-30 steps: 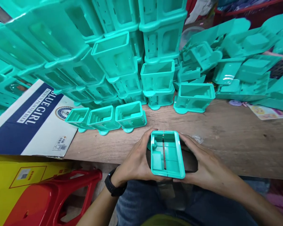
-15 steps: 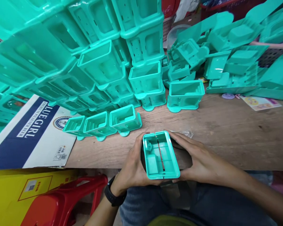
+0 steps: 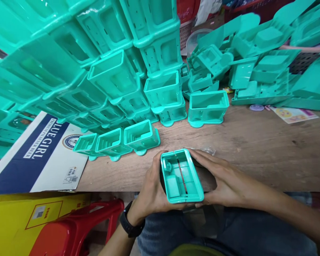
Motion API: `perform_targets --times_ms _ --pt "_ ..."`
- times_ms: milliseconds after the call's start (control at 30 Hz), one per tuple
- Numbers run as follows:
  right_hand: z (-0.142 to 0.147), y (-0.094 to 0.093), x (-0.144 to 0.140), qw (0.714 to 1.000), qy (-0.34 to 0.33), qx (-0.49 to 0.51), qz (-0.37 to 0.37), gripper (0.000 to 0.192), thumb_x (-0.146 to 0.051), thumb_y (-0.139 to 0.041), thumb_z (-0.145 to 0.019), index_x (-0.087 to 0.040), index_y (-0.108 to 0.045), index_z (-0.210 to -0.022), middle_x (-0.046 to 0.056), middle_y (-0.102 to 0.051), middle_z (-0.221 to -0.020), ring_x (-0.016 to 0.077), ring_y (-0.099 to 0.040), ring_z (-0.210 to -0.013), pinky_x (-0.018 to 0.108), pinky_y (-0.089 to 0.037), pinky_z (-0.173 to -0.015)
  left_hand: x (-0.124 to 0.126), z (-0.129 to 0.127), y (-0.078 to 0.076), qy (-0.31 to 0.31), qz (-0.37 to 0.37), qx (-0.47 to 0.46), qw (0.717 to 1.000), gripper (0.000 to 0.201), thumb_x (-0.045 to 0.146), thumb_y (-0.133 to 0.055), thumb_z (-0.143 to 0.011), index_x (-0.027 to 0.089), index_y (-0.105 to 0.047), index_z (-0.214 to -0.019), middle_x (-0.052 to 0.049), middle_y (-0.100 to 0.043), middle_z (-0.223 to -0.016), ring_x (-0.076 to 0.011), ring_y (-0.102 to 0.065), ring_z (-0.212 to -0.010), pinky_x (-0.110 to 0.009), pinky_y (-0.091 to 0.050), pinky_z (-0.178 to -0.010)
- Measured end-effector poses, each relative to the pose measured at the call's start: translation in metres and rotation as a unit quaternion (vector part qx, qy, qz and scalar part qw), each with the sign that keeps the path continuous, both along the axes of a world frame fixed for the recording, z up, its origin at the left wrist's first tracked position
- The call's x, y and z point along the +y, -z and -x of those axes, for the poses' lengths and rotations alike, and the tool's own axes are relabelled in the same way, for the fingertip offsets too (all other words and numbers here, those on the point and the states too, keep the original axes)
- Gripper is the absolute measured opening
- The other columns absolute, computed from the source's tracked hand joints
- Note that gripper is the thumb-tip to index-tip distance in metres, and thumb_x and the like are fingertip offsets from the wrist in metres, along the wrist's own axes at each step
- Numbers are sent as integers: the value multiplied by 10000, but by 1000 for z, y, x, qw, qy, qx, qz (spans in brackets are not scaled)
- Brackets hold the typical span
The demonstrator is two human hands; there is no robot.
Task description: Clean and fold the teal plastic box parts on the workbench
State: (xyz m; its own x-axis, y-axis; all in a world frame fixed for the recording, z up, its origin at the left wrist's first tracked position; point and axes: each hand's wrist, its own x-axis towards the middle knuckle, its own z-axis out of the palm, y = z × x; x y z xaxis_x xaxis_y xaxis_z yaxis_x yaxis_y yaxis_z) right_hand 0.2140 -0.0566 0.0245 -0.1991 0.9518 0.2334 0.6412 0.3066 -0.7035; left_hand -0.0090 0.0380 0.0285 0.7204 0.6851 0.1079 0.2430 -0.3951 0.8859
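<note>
Between my hands is a turquoise plastic box (image 3: 193, 174), its open top facing me. It consists of two halves with a narrow gap along its floor; at the rim the halves meet closely. My left hand (image 3: 152, 185) is wrapped round the left side, thumb at the near edge. Round the right side my right hand (image 3: 221, 176) grips with fingers at the far corner and thumb at the near one. The far fingertips are partly hidden behind the box. A crumpled clear plastic scrap (image 3: 208, 150) lies just beyond my right fingers.
Stacked turquoise boxes (image 3: 160, 53) rise at the left and back of the wooden table (image 3: 256, 153). Loose turquoise half-shells (image 3: 266, 71) are heaped at the right back. A beer carton (image 3: 56, 149) stands left, above a red stool (image 3: 53, 234) and a yellow box (image 3: 13, 220).
The gap between the two halves at the rim has narrowed as both hands press on the sides. The view has shifted slightly.
</note>
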Motion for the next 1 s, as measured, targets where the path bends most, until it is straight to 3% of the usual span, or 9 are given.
perform_targets --times_ms 200,467,767,1000 --pt "1 7 0 1000 15 5 -15 1358 -324 -977 -578 -302 -105 -1619 113 -451 -1577 333 -488 -1402 429 -531 -1117 0 -1 -3 4 -2 -11 1000 1177 567 -940 -522 225 -288 -1439 -163 -531 -1440 -414 -530 -1352 -581 -511 -1103" --pt "-1 1 1 1000 2 -5 -23 1322 -278 -961 -593 -291 -125 -1616 123 -445 -1580 324 -496 -1397 400 -519 -1126 1 3 3 8 -8 1 1000 1226 604 -922 -528 238 -236 -1475 -178 -477 -1474 -430 -513 -1361 -610 -473 -1127" --pt "-5 1 1 1000 7 -15 -23 1247 -324 -927 -642 -302 -153 -1619 112 -461 -1570 349 -527 -1367 436 -557 -1090 -2 1 3 -2 7 -16 1000 1216 552 -946 -516 252 -275 -1485 -141 -517 -1443 -399 -544 -1325 -578 -464 -1145" --pt "-6 -5 1 999 7 -35 -20 1194 -269 -867 -647 -324 -165 -1611 73 -494 -1549 317 -549 -1350 409 -571 -1068 -3 1 1 -4 12 -15 1000 1232 535 -957 -500 263 -273 -1489 -126 -541 -1423 -378 -577 -1280 -568 -462 -1147"
